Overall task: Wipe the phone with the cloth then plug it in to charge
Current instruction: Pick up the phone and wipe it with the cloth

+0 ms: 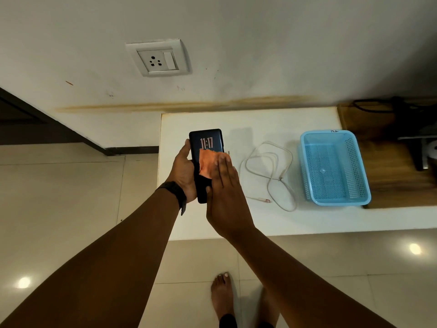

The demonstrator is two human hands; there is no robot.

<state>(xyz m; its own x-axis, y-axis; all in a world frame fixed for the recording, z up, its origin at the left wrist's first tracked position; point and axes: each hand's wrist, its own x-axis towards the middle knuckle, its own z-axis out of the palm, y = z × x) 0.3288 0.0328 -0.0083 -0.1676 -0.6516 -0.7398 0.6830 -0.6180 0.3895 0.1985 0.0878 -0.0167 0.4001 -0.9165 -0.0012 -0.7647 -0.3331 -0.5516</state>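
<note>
Pressing cloth (207, 165), right hand (225, 188) hides much of phone (206, 141).

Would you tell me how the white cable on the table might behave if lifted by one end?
The white cable will probably hang floppy, since it lies in loose loops. It looks thin, so likely light. Its plug may drag across the table.

I read: phone (205, 138) black, screen lit 11:17, held upright | cloth (208, 165) orange, crumpled, pressed on screen | cable (281, 179) white, looped, on table (260, 221)

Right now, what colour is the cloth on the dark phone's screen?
Orange: the small cloth shows best in head view.
</note>
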